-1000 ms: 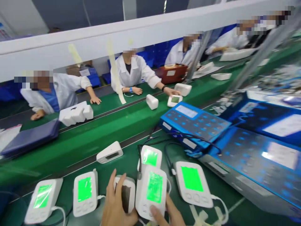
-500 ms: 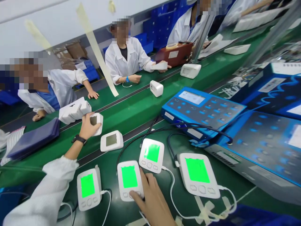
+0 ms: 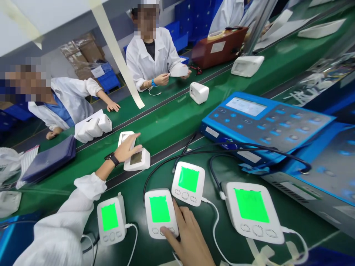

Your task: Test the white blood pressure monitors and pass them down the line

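Observation:
My left hand [image 3: 125, 149], with a black watch on its wrist, is shut on a white monitor casing [image 3: 124, 140] tilted on edge. That casing leans against a white monitor with a dull grey screen [image 3: 138, 160]. My right hand [image 3: 190, 244] rests lower down, its index fingertip on the buttons of a white monitor [image 3: 160, 211] with a green screen. Beside that hand lie several similar units: one at left [image 3: 111, 220], one above [image 3: 188, 183], and a larger one at right [image 3: 253, 211]. White cables run from them.
A blue keypad tester [image 3: 266, 120] and black cables [image 3: 222, 151] lie to the right. A green conveyor belt [image 3: 166, 127] carries a white unit [image 3: 199, 92]. Beyond it, co-workers in white coats [image 3: 152, 61] sit by stacked white casings [image 3: 93, 129], a dark blue pad [image 3: 47, 159] and a brown box [image 3: 219, 46].
My left hand has carried the casing right, from beside the stacked casings onto the grey-screened monitor. My right hand stays on the same green-screened monitor. The view has swung slightly.

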`<state>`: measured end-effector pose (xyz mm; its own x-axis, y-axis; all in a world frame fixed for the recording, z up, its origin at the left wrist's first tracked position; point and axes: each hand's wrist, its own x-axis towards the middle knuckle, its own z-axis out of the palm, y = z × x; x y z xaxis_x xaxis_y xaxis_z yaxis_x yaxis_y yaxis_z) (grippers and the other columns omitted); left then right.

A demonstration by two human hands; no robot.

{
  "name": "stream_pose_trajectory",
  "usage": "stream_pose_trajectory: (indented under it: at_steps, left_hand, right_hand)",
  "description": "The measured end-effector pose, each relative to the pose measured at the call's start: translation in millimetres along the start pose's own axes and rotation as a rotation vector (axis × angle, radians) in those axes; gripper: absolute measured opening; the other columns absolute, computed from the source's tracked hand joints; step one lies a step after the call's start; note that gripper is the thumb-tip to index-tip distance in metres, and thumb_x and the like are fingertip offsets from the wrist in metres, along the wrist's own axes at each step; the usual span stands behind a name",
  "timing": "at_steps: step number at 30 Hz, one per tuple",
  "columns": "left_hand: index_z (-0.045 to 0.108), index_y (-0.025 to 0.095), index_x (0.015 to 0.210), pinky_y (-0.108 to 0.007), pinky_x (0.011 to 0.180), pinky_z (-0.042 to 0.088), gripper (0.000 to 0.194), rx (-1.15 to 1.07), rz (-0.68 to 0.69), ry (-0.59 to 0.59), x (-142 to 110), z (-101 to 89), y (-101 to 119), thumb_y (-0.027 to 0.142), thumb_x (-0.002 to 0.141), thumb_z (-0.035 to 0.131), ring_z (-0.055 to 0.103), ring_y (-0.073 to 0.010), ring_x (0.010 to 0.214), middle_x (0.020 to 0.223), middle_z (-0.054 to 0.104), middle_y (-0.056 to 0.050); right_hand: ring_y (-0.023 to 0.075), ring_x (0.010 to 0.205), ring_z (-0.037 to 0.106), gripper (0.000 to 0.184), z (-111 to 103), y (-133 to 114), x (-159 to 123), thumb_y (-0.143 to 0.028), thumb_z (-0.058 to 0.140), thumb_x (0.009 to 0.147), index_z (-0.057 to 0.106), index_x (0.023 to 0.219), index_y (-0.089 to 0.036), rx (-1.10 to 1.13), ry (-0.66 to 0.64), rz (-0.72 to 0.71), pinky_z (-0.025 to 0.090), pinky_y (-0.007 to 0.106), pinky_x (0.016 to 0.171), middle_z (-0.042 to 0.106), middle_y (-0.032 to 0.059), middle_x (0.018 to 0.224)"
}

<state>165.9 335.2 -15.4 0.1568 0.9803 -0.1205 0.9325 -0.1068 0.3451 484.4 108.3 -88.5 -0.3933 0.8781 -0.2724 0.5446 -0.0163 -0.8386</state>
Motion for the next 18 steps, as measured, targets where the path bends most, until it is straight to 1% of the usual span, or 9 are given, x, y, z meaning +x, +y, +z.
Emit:
stream_pose_trajectory:
  at_steps: [2, 4, 6, 9, 11, 13, 15, 17, 18]
  left_hand:
    - [0.049, 0.022, 0.15, -0.039, 0.107, 0.046, 0.073, -0.041, 0.051, -0.145, -6, 0.0, 9, 0.065, 0.091, 0.054, 0.06, -0.03, 0.128, 0.144, 0.063, -0.011]
    - [0.062, 0.019, 0.134, -0.038, 0.095, 0.051, 0.071, -0.051, 0.048, -0.21, -9, 2.0, 16, 0.069, 0.083, 0.062, 0.068, -0.0296, 0.109, 0.126, 0.072, -0.011]
    - [0.066, 0.016, 0.12, -0.039, 0.089, 0.052, 0.071, -0.035, 0.023, -0.19, -12, 5.8, 23, 0.07, 0.074, 0.071, 0.068, -0.0305, 0.099, 0.116, 0.073, -0.012]
    - [0.066, 0.016, 0.113, -0.041, 0.088, 0.051, 0.079, -0.012, -0.007, -0.126, -23, 11.6, 39, 0.068, 0.056, 0.086, 0.066, -0.0324, 0.098, 0.11, 0.07, -0.012]
    - [0.067, 0.018, 0.109, -0.04, 0.087, 0.05, 0.076, -0.017, -0.037, -0.089, -37, 11.2, 51, 0.067, 0.056, 0.088, 0.067, -0.0328, 0.098, 0.108, 0.071, -0.011]
    - [0.067, 0.019, 0.108, -0.039, 0.085, 0.05, 0.069, -0.032, -0.092, -0.025, -58, 3.5, 61, 0.067, 0.062, 0.086, 0.068, -0.0325, 0.095, 0.104, 0.073, -0.01]
    - [0.065, 0.02, 0.112, -0.039, 0.085, 0.05, 0.066, -0.046, -0.157, 0.079, -92, -10.5, 68, 0.066, 0.068, 0.082, 0.068, -0.0319, 0.095, 0.104, 0.074, -0.008]
    - [0.062, 0.021, 0.118, -0.039, 0.089, 0.05, 0.062, -0.089, -0.241, 0.244, -139, -23.3, 70, 0.064, 0.076, 0.078, 0.068, -0.0303, 0.099, 0.111, 0.074, -0.007]
    - [0.062, 0.022, 0.12, -0.038, 0.091, 0.05, 0.058, -0.138, -0.294, 0.341, -167, -25.8, 70, 0.062, 0.08, 0.074, 0.068, -0.0292, 0.102, 0.114, 0.073, -0.007]
  right_hand:
    - [0.035, 0.116, 0.057, 0.066, 1, 1, -1, -0.041, 0.052, 0.101, 0.032, 0.162, -0.03, -0.004, 0.028, -0.032, 0.056, 0.05, 0.097, 0.056, 0.0117, 0.127]
    - [0.0345, 0.116, 0.058, 0.064, 2, 3, -1, -0.04, 0.051, 0.101, 0.033, 0.162, -0.029, -0.012, 0.058, -0.065, 0.056, 0.048, 0.097, 0.057, 0.0118, 0.126]
    - [0.0344, 0.115, 0.058, 0.064, 5, 4, -2, -0.04, 0.051, 0.102, 0.032, 0.162, -0.028, -0.028, 0.09, -0.097, 0.057, 0.049, 0.096, 0.057, 0.0119, 0.125]
    - [0.0344, 0.112, 0.06, 0.066, 7, 8, -1, -0.044, 0.049, 0.103, 0.027, 0.163, -0.028, -0.051, 0.113, -0.124, 0.058, 0.051, 0.093, 0.057, 0.0116, 0.121]
    - [0.0348, 0.11, 0.06, 0.067, 7, 13, 0, -0.048, 0.048, 0.104, 0.026, 0.164, -0.029, -0.053, 0.106, -0.127, 0.058, 0.053, 0.091, 0.058, 0.0116, 0.12]
    - [0.0362, 0.113, 0.061, 0.066, 3, 17, 1, -0.052, 0.045, 0.104, 0.028, 0.163, -0.027, -0.046, 0.078, -0.127, 0.058, 0.055, 0.093, 0.058, 0.0128, 0.122]
    - [0.0389, 0.123, 0.058, 0.066, -2, 17, -2, -0.055, 0.041, 0.105, 0.028, 0.163, -0.026, -0.054, 0.077, -0.136, 0.057, 0.057, 0.097, 0.056, 0.0156, 0.132]
    - [0.0415, 0.134, 0.053, 0.064, -6, 10, -10, -0.054, 0.037, 0.107, 0.027, 0.164, -0.028, -0.093, 0.138, -0.177, 0.057, 0.059, 0.099, 0.051, 0.0171, 0.144]
    - [0.0416, 0.137, 0.051, 0.061, -5, 3, -16, -0.052, 0.036, 0.108, 0.026, 0.164, -0.03, -0.121, 0.17, -0.224, 0.058, 0.059, 0.099, 0.049, 0.0165, 0.148]
